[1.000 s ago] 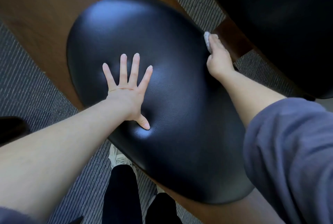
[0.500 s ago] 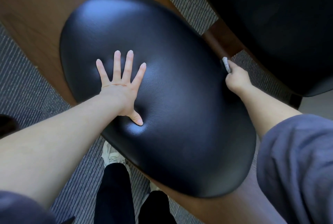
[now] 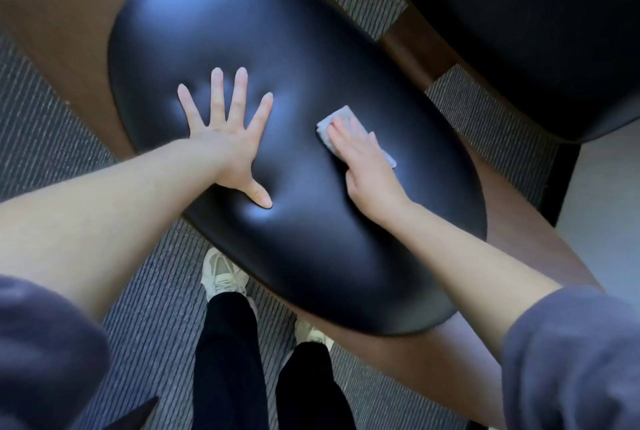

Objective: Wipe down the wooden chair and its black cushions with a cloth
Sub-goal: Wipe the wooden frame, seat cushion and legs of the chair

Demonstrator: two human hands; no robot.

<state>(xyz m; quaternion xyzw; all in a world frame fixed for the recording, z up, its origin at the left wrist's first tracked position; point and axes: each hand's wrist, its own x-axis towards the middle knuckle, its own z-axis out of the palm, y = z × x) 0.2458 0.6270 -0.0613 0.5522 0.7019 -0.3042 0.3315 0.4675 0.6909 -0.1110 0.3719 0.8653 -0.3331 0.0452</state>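
Back from the cushion's far right edge, our right hand (image 3: 367, 166) presses the cloth (image 3: 337, 119) flat-fingered mid-cushion (image 3: 311, 256) beside our splayed left hand (image 3: 230, 142), where unpinched cloth could bunch or slip.

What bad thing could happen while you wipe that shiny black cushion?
1. The left hand presses flat and bare on the black cushion, denting it, so it may leave fingerprints on the shiny surface.
2. The small cloth lies loose under the right hand, so it might slip out on the slick cushion.
3. The spot under the left hand could go unwiped.
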